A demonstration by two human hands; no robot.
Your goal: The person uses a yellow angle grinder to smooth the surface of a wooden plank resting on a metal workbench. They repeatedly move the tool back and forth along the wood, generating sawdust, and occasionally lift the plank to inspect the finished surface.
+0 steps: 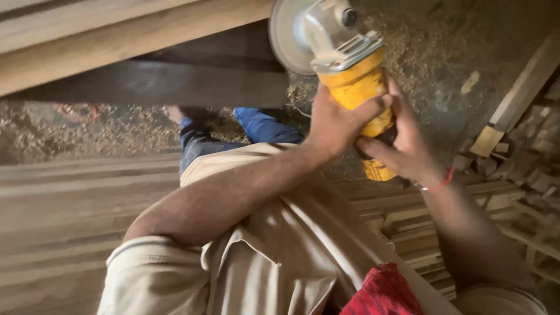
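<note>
Left hand (335,125) wrapped around the yellow body of the angle grinder (350,81); right hand (408,146) closed on its rear grip (red thread at the wrist). Grinder held in the air, grey disc (284,35) up, its rim just beside the lower edge of a wooden beam (134,35). Sawdust floor (443,52) open beyond; stacked wood offcuts (513,151) crowd the right edge.

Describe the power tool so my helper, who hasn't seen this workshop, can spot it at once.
Start at the long wooden beam running across the top of the view; the tool sits at its right end, above the sawdust-strewn floor. It is the angle grinder, gripped by the left hand and right hand. Its yellow body, grey metal head and round disc stand out from the brown timber around it.
</note>
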